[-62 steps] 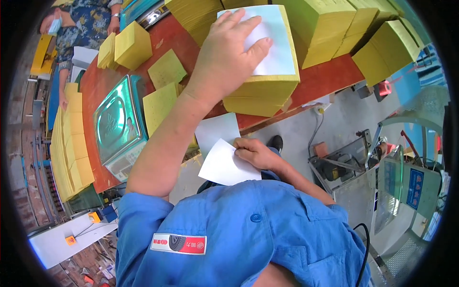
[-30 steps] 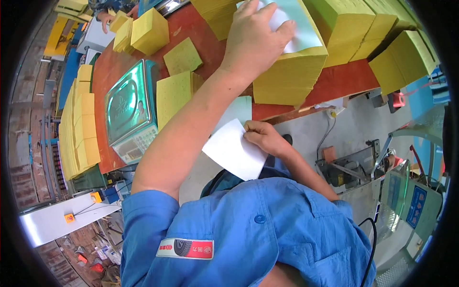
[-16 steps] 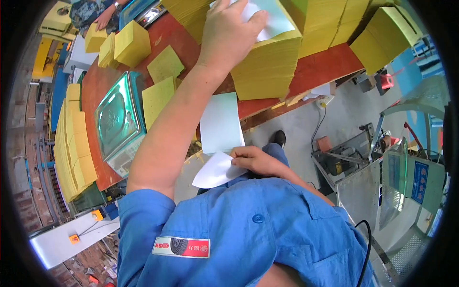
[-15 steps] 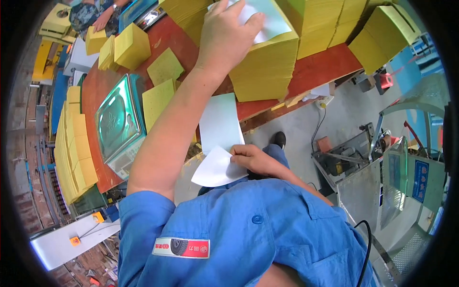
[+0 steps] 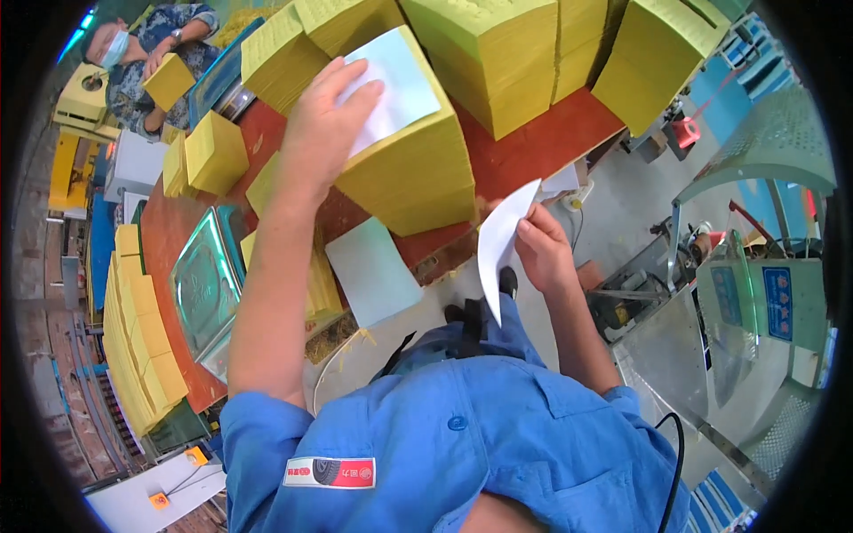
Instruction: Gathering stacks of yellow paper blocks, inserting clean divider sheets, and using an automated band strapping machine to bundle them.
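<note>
Atop the tall yellow stack (image 5: 418, 182) at the near edge of the red table (image 5: 524, 138), the left hand (image 5: 320, 133) rests on a white sheet (image 5: 407, 93), its thumb spread from the fingers, whose exact spacing I cannot tell. Near and right, beyond the table's edge, the right hand (image 5: 540, 242) pinches a curved sheet (image 5: 499, 235) between thumb and fingers; left of it, a pale sheet (image 5: 378, 274) lies by that edge, with a green-tinted scale (image 5: 206, 277) farther left.
</note>
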Motion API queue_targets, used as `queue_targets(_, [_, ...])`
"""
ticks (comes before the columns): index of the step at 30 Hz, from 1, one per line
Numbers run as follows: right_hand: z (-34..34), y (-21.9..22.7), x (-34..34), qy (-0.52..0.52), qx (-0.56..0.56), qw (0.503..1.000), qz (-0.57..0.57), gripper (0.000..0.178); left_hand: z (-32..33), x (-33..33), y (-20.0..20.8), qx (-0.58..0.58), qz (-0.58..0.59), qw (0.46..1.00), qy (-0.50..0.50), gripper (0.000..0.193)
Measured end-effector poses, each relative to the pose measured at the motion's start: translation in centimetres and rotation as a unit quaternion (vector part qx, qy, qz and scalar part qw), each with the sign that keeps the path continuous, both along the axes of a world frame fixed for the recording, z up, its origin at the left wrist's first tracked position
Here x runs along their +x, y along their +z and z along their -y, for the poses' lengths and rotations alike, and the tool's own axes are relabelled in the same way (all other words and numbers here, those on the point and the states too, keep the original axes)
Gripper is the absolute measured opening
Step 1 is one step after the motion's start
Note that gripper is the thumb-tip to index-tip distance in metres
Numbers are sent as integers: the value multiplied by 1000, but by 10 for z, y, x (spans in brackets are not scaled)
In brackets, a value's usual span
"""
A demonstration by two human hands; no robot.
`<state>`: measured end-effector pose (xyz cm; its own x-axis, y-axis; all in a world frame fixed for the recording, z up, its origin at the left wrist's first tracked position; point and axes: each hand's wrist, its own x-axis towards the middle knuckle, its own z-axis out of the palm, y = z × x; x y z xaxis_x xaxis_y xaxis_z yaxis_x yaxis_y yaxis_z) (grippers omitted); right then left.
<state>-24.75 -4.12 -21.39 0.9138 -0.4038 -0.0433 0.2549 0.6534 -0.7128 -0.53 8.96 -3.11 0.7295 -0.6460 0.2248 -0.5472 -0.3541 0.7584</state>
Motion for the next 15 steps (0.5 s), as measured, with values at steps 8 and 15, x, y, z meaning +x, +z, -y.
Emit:
queue_targets(8, [20,4,84,-35,74,996,-38,9,-4,1,2,41,99,991,85,60])
queue_targets(15, [14,15,110,-105,-215,956,-168,16,7,-17,6,-34,-197,977,78,66])
